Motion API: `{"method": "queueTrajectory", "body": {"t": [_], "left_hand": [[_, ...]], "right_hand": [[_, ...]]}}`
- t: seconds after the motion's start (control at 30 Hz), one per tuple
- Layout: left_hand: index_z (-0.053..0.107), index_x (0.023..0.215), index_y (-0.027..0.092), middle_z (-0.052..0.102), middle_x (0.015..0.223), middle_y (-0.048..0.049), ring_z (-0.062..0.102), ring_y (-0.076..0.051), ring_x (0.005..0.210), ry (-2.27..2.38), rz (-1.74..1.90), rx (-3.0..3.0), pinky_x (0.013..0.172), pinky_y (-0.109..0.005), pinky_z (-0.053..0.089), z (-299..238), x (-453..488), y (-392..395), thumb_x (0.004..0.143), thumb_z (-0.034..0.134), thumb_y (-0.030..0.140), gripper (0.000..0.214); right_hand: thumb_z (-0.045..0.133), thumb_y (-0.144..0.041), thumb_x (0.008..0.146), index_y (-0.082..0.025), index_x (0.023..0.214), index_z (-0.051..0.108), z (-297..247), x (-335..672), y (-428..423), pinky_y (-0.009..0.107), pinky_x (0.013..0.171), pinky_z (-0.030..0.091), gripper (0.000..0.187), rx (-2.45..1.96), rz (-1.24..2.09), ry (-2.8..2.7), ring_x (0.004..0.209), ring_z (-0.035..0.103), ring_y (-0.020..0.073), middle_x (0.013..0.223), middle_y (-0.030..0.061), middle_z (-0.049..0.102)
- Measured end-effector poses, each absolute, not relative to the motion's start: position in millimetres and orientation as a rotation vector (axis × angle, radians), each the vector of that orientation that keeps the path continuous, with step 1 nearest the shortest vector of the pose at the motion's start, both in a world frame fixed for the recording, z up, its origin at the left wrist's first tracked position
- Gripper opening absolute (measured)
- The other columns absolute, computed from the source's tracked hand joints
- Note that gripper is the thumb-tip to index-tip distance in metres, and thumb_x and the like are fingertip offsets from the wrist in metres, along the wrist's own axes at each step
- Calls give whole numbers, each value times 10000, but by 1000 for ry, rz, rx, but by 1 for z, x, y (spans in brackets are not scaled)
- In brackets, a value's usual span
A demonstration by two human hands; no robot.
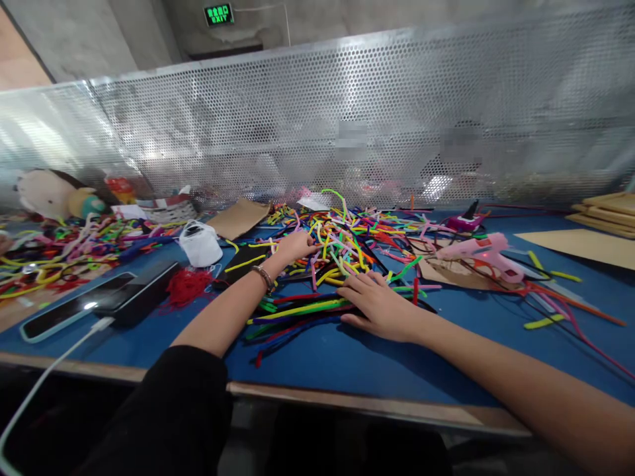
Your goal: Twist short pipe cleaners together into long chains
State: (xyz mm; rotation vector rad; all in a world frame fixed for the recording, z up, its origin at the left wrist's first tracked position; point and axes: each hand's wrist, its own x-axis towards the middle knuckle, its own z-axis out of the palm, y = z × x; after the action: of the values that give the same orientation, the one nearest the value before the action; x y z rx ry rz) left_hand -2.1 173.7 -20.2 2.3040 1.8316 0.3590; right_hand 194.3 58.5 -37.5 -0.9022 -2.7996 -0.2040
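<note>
A large tangled pile of colourful pipe cleaners [342,241] lies on the blue table in front of me. My left hand [296,246], with a bracelet at the wrist, reaches to the near left part of the pile. Its fingers are curled together against the pipe cleaners, and what they hold, if anything, is hidden. My right hand [372,305] rests palm down, fingers stretched out, over the right end of a row of pipe cleaners [297,317]. That row, in green, yellow, red and blue, lies roughly side by side near the front edge.
A pink glue gun [483,256] lies on cardboard at right, cables around it. At left are a phone [74,307], a black box [136,294] with a white cable, red yarn [188,287] and a white pouch-like item [201,243]. A perforated metal screen [297,125] stands behind.
</note>
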Motion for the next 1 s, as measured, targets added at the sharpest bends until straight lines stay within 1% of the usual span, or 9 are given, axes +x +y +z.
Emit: {"method": "queueTrajectory", "body": {"t": [0.13,0.23,0.33,0.47,0.6,0.7,0.8,0.93,1.0], "left_hand": [[532,984,119,554,976,-48,551,-166,840,1766,606,2204,718,-338,477,-9,-16,171,829,481,312,253],[567,846,108,566,757,-7,546,-124,676,1665,842,2086,606,-258,456,2,-29,162,819,481,312,222],[567,766,125,496,580,29,494,-88,546,1476,1028,1950,528,-201,398,6,-36,142,802,449,305,218],[520,758,144,503,632,23,486,-72,537,1189,1126,1798,531,-191,404,-2,-37,113,749,456,394,258],[470,708,152,460,543,40,423,-63,453,1012,1129,1705,449,-182,363,-15,-38,103,744,447,451,302],[419,703,165,392,472,70,370,-52,405,948,1199,1633,426,-167,331,-18,-48,109,786,406,400,250],[393,721,169,336,437,91,326,-43,363,928,1286,1552,401,-151,289,-17,-60,116,820,357,324,188],[397,726,162,340,438,90,321,-38,351,931,1326,1471,391,-141,269,-15,-66,117,834,335,259,158],[406,724,157,357,443,85,334,-38,359,930,1318,1450,393,-138,270,-14,-65,115,829,349,232,142]], "right_hand": [[393,-387,839,-150,1034,534,-37,196,60,408,840,314,337,-905,-166,-2793,1033,428,242,1020,105,534],[395,-388,838,-152,1054,526,-38,196,62,414,843,314,346,-908,-143,-2786,1018,441,238,1024,106,533],[392,-386,839,-156,1074,519,-38,196,62,429,847,311,353,-922,-119,-2780,1020,442,243,1028,107,534],[369,-382,848,-160,1074,517,-38,195,63,424,836,321,349,-921,-97,-2774,1002,453,235,1013,99,541],[362,-381,852,-166,1088,507,-41,197,65,417,836,324,351,-916,-98,-2761,970,471,224,1015,94,545],[355,-359,856,-172,1104,500,-43,198,66,418,838,323,343,-938,-129,-2754,978,475,224,1045,98,540],[374,-366,847,-165,1102,502,-43,194,63,425,843,320,349,-945,-177,-2772,948,495,220,1011,99,557],[445,-453,796,-145,1146,473,-45,186,55,449,871,308,468,-891,-261,-2767,982,488,241,1060,119,552],[452,-428,800,-140,1115,498,-46,183,54,418,846,350,430,-884,-253,-2775,961,500,234,1051,120,557]]}}
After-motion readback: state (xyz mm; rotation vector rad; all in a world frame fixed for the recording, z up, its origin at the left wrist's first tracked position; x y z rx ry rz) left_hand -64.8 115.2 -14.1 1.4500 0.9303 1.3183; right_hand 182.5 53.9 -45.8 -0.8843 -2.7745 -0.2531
